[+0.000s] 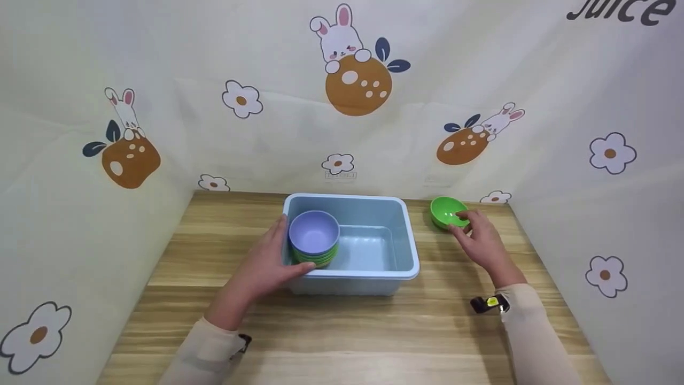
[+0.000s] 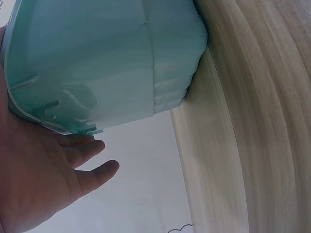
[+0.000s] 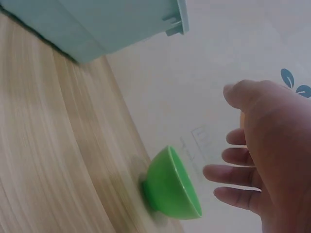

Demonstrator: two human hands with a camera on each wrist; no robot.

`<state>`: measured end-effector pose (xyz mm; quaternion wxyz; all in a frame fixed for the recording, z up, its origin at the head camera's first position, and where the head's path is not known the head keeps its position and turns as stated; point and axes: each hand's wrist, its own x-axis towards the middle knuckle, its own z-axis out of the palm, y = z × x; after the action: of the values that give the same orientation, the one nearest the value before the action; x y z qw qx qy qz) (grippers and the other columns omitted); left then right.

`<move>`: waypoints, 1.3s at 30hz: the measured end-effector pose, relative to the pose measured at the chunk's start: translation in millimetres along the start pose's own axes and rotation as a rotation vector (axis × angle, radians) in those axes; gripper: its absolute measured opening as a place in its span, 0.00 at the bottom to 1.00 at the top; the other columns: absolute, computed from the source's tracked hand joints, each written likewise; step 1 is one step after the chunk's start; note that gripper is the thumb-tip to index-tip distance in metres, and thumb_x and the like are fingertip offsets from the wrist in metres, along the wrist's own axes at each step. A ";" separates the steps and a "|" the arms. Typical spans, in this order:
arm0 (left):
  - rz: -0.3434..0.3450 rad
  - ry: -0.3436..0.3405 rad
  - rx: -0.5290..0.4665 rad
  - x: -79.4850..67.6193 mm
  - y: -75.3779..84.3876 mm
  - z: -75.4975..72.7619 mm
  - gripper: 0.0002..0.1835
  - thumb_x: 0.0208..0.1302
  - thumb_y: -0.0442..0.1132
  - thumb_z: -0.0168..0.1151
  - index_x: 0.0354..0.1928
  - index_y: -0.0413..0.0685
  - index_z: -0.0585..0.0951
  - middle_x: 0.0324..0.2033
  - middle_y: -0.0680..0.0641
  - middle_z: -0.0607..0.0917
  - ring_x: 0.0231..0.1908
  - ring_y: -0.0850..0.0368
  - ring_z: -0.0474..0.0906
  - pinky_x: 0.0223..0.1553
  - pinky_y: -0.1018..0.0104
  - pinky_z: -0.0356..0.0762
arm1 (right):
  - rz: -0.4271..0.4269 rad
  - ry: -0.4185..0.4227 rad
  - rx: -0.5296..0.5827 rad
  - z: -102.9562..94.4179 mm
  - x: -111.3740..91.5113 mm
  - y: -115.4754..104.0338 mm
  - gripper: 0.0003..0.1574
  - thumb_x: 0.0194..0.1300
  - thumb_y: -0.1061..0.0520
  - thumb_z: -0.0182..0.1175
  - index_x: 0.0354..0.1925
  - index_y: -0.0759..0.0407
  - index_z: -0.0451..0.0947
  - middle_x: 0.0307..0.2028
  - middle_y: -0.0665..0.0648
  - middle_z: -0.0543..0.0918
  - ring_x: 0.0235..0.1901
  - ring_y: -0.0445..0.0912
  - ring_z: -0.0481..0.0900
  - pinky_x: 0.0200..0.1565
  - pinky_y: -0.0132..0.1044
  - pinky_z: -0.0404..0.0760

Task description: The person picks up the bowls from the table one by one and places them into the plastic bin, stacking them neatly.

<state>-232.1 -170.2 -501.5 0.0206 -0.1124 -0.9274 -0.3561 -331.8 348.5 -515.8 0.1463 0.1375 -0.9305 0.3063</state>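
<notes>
A light blue plastic bin (image 1: 352,289) stands on the wooden table. Inside its left end is a stack of bowls: a purple bowl (image 1: 314,232) on top, green bowls (image 1: 323,259) below. My left hand (image 1: 262,267) rests against the bin's left front corner, its thumb along the front rim. In the left wrist view, that hand's fingers (image 2: 99,177) extend fairly straight beside the bin's outer wall. A single green bowl (image 3: 170,187) sits upright right of the bin. My right hand (image 1: 483,243) hovers just above its right side, fingers spread and apart from it.
Behind the table (image 1: 342,337) and along both sides hangs a pale sheet (image 1: 278,144) printed with rabbits, fruit and flowers. The green bowl stands close to the back sheet. Dark wrist straps (image 1: 489,303) sit at the sleeves.
</notes>
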 end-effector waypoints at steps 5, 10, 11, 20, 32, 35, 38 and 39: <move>-0.009 -0.003 0.001 -0.2 1.3 0.0 0.77 0.55 0.83 0.72 0.91 0.44 0.46 0.88 0.36 0.52 0.85 0.32 0.53 0.78 0.28 0.60 | 0.073 0.029 -0.138 5.7 6.0 12.0 0.39 0.79 0.42 0.68 0.66 0.75 0.76 0.59 0.74 0.77 0.49 0.66 0.83 0.50 0.64 0.84; -0.013 -0.002 -0.004 -0.4 2.1 -0.3 0.77 0.55 0.83 0.72 0.91 0.45 0.46 0.88 0.36 0.52 0.84 0.32 0.53 0.77 0.28 0.62 | 0.148 0.010 -0.248 12.2 17.7 27.8 0.53 0.76 0.33 0.68 0.73 0.75 0.70 0.63 0.78 0.71 0.59 0.73 0.78 0.60 0.73 0.79; -0.015 -0.003 -0.005 -0.4 2.0 -0.5 0.77 0.55 0.83 0.72 0.91 0.45 0.46 0.88 0.37 0.52 0.84 0.32 0.53 0.77 0.28 0.62 | 0.156 0.005 -0.261 14.0 20.3 31.5 0.55 0.75 0.32 0.68 0.74 0.74 0.69 0.64 0.78 0.71 0.59 0.73 0.77 0.60 0.73 0.79; -0.003 0.007 -0.007 -0.4 1.9 -0.5 0.75 0.58 0.77 0.76 0.91 0.43 0.46 0.88 0.37 0.52 0.84 0.32 0.54 0.78 0.28 0.61 | 0.246 -0.145 -0.302 29.2 41.3 57.9 0.75 0.72 0.15 0.56 0.87 0.68 0.49 0.73 0.86 0.61 0.63 0.81 0.73 0.64 0.77 0.76; 0.001 0.007 0.006 -0.7 2.2 0.3 0.75 0.58 0.78 0.75 0.91 0.44 0.46 0.88 0.37 0.51 0.84 0.31 0.53 0.78 0.27 0.60 | 0.319 -0.256 -0.262 38.9 57.3 65.3 0.83 0.67 0.11 0.54 0.89 0.68 0.40 0.76 0.84 0.57 0.69 0.80 0.70 0.70 0.76 0.72; 0.006 0.012 0.006 -0.4 2.3 0.6 0.75 0.58 0.77 0.75 0.91 0.43 0.46 0.88 0.37 0.52 0.84 0.31 0.53 0.78 0.27 0.60 | 0.316 -0.264 -0.260 39.6 60.2 64.0 0.82 0.69 0.13 0.56 0.88 0.70 0.40 0.76 0.84 0.57 0.68 0.80 0.71 0.69 0.76 0.72; 0.006 0.014 0.008 -0.3 2.1 1.3 0.73 0.60 0.73 0.77 0.90 0.43 0.46 0.88 0.37 0.52 0.84 0.31 0.53 0.78 0.27 0.60 | 0.321 -0.264 -0.258 40.4 62.0 64.3 0.82 0.69 0.14 0.57 0.88 0.70 0.40 0.75 0.83 0.57 0.67 0.79 0.71 0.69 0.76 0.73; 0.005 0.015 0.008 -0.2 2.1 1.5 0.72 0.61 0.72 0.78 0.90 0.43 0.46 0.88 0.37 0.52 0.84 0.31 0.53 0.78 0.27 0.60 | 0.321 -0.267 -0.260 40.8 62.4 64.6 0.82 0.69 0.14 0.57 0.88 0.71 0.40 0.75 0.84 0.56 0.67 0.79 0.71 0.69 0.76 0.73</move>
<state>-231.4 -167.7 -501.3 0.0287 -0.1122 -0.9283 -0.3533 -419.1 363.3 -559.2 -0.0118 0.0072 -0.9831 0.1824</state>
